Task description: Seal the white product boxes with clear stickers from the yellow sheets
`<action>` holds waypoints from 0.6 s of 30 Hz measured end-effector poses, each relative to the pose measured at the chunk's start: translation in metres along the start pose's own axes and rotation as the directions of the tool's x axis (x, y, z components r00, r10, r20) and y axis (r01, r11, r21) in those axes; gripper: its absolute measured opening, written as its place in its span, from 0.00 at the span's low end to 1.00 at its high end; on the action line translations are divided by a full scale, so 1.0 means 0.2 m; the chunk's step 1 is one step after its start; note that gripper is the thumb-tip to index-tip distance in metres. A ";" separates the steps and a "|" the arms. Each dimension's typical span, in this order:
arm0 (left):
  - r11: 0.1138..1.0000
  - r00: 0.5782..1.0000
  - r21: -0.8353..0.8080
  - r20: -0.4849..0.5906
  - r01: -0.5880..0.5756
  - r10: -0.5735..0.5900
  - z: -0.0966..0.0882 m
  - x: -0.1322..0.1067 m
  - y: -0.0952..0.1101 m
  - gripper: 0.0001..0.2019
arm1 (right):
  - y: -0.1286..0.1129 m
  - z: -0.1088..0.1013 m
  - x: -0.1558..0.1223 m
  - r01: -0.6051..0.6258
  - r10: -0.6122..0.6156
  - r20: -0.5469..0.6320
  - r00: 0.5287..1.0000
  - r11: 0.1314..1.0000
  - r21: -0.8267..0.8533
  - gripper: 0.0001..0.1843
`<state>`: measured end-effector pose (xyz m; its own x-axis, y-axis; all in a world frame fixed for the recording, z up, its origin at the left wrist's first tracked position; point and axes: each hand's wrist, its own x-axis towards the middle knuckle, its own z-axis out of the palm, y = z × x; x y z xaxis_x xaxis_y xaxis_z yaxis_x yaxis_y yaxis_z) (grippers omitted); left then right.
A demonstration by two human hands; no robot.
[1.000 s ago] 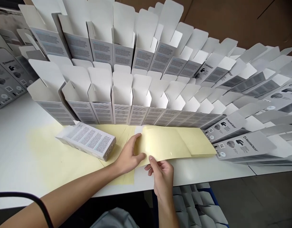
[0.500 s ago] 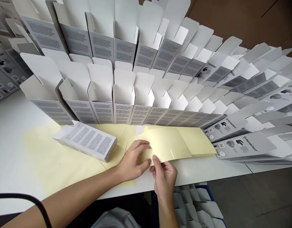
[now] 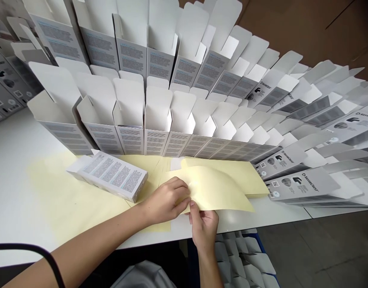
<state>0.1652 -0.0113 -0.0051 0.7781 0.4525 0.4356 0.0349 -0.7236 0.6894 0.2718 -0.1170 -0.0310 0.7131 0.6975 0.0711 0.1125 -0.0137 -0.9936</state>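
My left hand [image 3: 167, 198] and my right hand [image 3: 203, 226] both pinch the near edge of a pale yellow glossy sheet [image 3: 213, 188], close together. That sheet curls up off a stack of similar yellow sheets [image 3: 249, 176] lying on the white table [image 3: 28, 136]. To the left, a white printed carton [image 3: 112, 176] lies flat, its end flap open, on another yellow sheet [image 3: 84, 192]. My left forearm crosses the table's front edge.
Rows of open grey-and-white cartons [image 3: 155, 120] stand upright with flaps raised along the table's back. Flat SilverCrest cartons [image 3: 297, 182] lie at the right. Below the table edge, a blue crate [image 3: 246, 260] holds folded cartons. A black cable [image 3: 22, 247] crosses the lower left.
The yellow sheet has peeled up from the stack and now bows upward, its right corner hanging toward the table's front. My hands have drawn closer together. The view has shifted slightly.
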 end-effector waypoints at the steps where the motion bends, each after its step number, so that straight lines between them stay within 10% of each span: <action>1: 1.000 1.000 0.010 0.028 -0.010 0.009 -0.02 0.01 0.00 0.07 | 0.00 0.00 0.00 0.022 -0.022 0.003 1.000 0.999 -0.027 0.19; 18: 1.000 0.999 0.006 0.050 0.009 -0.009 -0.05 0.02 -0.04 0.15 | -0.02 0.01 0.00 0.036 -0.038 -0.011 0.999 0.991 -0.131 0.25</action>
<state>0.1622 0.0010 -0.0034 0.8081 0.4324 0.4001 0.0451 -0.7226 0.6898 0.2694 -0.1159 -0.0266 0.7156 0.6899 0.1099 0.2282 -0.0821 -0.9701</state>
